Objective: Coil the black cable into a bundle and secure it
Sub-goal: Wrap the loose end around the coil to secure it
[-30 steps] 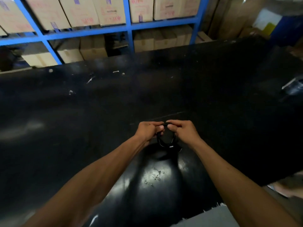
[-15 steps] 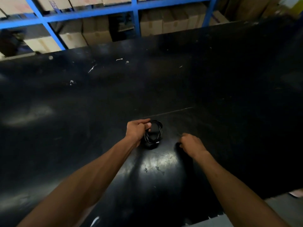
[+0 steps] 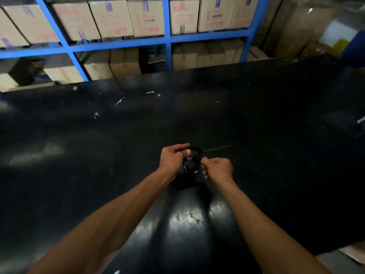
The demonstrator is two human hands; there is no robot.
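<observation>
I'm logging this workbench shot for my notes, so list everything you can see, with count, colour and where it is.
Cable bundle: one, black, coiled, held above the table between both hands near the middle of the view.
Table: one, black, glossy, fills most of the view, with small pale specks on the far part.
Shelving rack: one, blue metal, behind the table.
Cardboard boxes: many, brown, some with red print, on the upper and lower rack levels; exact count unclear.
More boxes: brown, stacked at far right; items beside them too blurred to name.
Left hand: one, gripping the coil's left side.
Right hand: one, fingers closed at the coil's right edge.
</observation>
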